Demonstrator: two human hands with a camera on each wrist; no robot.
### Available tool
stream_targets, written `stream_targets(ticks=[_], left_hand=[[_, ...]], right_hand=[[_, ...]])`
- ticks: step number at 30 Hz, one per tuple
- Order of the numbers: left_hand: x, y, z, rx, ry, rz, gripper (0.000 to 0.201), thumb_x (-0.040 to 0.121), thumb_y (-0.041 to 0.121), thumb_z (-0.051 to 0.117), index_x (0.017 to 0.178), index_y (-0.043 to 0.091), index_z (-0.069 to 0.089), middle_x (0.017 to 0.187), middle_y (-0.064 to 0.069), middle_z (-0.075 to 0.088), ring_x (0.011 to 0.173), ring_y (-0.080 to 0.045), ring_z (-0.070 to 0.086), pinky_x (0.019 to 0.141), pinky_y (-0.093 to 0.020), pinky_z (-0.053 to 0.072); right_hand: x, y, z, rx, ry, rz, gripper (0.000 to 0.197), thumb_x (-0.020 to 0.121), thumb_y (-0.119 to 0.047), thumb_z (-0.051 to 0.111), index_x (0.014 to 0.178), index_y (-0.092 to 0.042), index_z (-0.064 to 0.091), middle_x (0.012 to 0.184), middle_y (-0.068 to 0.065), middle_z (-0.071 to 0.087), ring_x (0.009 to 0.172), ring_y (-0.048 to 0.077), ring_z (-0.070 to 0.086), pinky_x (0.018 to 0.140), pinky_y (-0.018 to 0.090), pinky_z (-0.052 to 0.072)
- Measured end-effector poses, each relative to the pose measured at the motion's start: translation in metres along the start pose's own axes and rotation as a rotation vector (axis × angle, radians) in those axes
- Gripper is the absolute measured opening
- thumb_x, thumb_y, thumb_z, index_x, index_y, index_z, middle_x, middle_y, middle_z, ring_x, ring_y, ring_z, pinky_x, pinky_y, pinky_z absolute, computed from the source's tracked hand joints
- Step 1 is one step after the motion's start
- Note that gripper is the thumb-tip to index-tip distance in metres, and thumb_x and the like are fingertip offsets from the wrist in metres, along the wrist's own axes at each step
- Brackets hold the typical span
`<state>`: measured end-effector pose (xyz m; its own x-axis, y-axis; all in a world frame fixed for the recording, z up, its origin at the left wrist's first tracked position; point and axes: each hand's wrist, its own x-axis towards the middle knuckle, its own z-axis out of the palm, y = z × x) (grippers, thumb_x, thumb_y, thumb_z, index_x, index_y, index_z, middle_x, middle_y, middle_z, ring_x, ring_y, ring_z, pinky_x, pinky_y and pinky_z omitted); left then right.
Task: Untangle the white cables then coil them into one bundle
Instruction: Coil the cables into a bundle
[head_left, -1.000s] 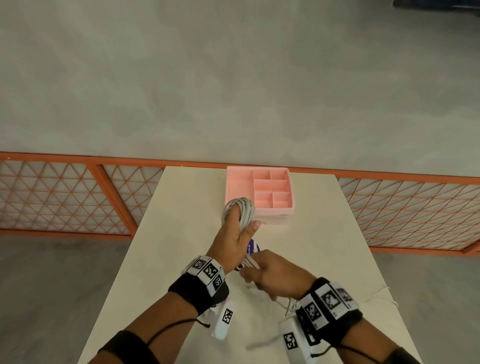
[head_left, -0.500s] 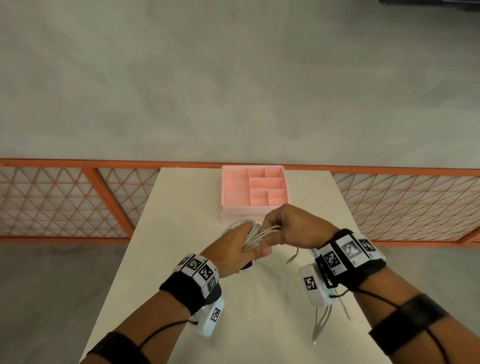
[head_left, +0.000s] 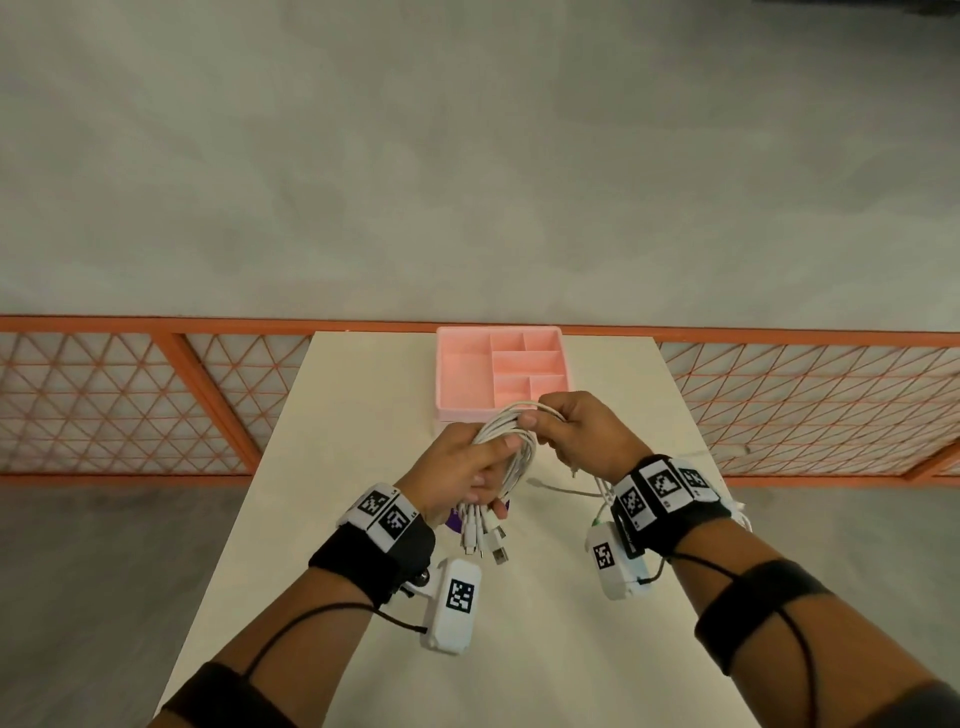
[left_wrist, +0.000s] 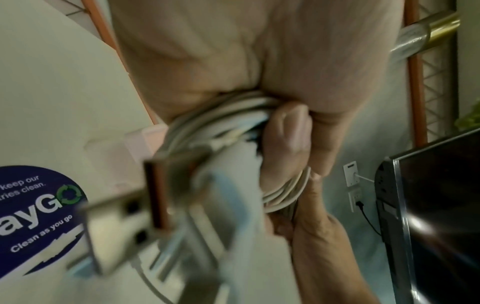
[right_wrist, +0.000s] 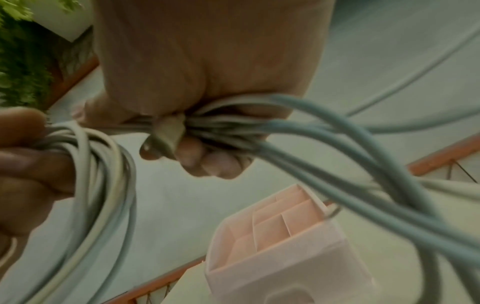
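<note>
A coil of white cables hangs in the air above the middle of the cream table. My left hand grips the coil's lower side, fingers curled round the strands. Several plug ends dangle below that fist. My right hand grips the coil's top right part, and the cables run through its closed fingers. Loose cable tails trail under the right wrist to the table.
A pink divided tray sits at the table's far edge, just beyond the hands. A round purple sticker lies on the table under the left hand. An orange mesh railing runs behind and beside the table.
My right hand rose from low near the table to the top of the coil and carried the strands over it. My left hand lowered the coil, and the plug ends now hang free.
</note>
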<state>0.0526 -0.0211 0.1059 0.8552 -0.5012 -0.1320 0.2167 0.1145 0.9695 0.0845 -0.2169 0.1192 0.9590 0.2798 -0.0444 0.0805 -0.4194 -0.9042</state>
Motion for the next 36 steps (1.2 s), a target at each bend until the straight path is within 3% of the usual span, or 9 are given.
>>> stream_targets(ticks=[4,11,13,15,18,20,23,31,36], left_hand=[[0.001,-0.002,-0.01,0.027,0.096,-0.006,0.031,0.097,0.028,0.059,0.099,-0.003,0.064,0.054,-0.001,0.027,0.04,-0.013,0.026,0.056,-0.036,0.056],[0.0,-0.003,-0.014,0.006,0.191,-0.038,0.029,0.099,0.027,0.058,0.083,0.002,0.058,0.051,-0.002,0.036,0.039,-0.016,0.034,0.055,-0.035,0.054],[0.0,-0.003,-0.011,-0.1,0.165,-0.047,0.028,0.099,0.028,0.057,0.089,0.002,0.061,0.05,0.001,0.031,0.039,-0.012,0.03,0.056,-0.034,0.053],[0.0,-0.001,-0.008,-0.222,0.139,-0.056,0.034,0.097,0.031,0.058,0.071,0.009,0.059,0.048,0.003,0.027,0.037,-0.011,0.027,0.055,-0.033,0.052],[0.001,0.006,-0.005,-0.379,0.11,-0.059,0.038,0.097,0.031,0.055,0.065,0.016,0.043,0.046,0.004,0.025,0.036,-0.01,0.024,0.052,-0.032,0.051],[0.002,0.009,-0.002,-0.414,0.107,-0.046,0.036,0.096,0.033,0.055,0.068,0.016,0.041,0.045,0.005,0.025,0.035,-0.009,0.024,0.051,-0.031,0.05],[0.003,0.01,0.0,-0.411,0.125,-0.029,0.037,0.095,0.037,0.057,0.069,0.015,0.041,0.045,0.004,0.024,0.034,-0.01,0.023,0.05,-0.031,0.049],[-0.004,0.005,-0.011,-0.601,0.045,-0.137,0.039,0.095,0.043,0.052,0.067,0.016,0.043,0.041,0.007,0.027,0.031,-0.006,0.026,0.048,-0.028,0.046],[-0.001,0.009,-0.007,-0.658,-0.008,-0.123,0.041,0.099,0.042,0.047,0.068,0.016,0.044,0.042,0.008,0.028,0.032,-0.005,0.029,0.05,-0.029,0.048]], right_hand=[[-0.002,0.002,-0.002,0.185,-0.078,0.05,0.025,0.09,-0.024,0.071,0.074,-0.006,0.063,0.053,0.003,0.05,0.05,0.023,0.052,0.053,0.03,0.044],[0.01,0.01,-0.01,0.213,-0.213,0.107,0.012,0.091,-0.004,0.066,0.101,0.001,0.069,0.062,0.006,0.052,0.05,0.02,0.046,0.053,0.031,0.044],[0.015,0.013,-0.005,0.057,-0.187,0.033,0.013,0.096,-0.011,0.061,0.107,-0.008,0.068,0.068,0.002,0.054,0.056,0.017,0.047,0.055,0.031,0.043],[0.015,0.017,0.004,-0.166,-0.146,-0.067,0.021,0.101,-0.022,0.052,0.119,-0.014,0.061,0.073,-0.011,0.056,0.059,0.007,0.049,0.062,0.026,0.045],[0.011,0.024,0.021,-0.34,-0.063,-0.196,0.019,0.104,-0.022,0.041,0.118,-0.012,0.049,0.082,0.001,0.063,0.07,0.014,0.06,0.069,0.038,0.049],[0.006,0.026,0.034,-0.332,0.009,-0.213,0.015,0.102,-0.019,0.04,0.114,-0.012,0.045,0.083,0.009,0.066,0.072,0.023,0.064,0.069,0.043,0.052],[-0.001,0.027,0.052,-0.234,0.132,-0.198,0.013,0.101,-0.021,0.041,0.111,-0.014,0.045,0.08,0.001,0.066,0.068,0.017,0.065,0.063,0.037,0.053],[-0.005,0.031,0.057,-0.276,0.038,-0.233,0.021,0.103,-0.022,0.043,0.12,-0.011,0.04,0.089,0.007,0.068,0.075,0.021,0.065,0.068,0.041,0.053],[-0.004,0.031,0.061,-0.209,0.062,-0.156,0.042,0.092,-0.041,0.057,0.122,-0.022,0.035,0.097,-0.005,0.066,0.086,0.012,0.067,0.078,0.039,0.057]])
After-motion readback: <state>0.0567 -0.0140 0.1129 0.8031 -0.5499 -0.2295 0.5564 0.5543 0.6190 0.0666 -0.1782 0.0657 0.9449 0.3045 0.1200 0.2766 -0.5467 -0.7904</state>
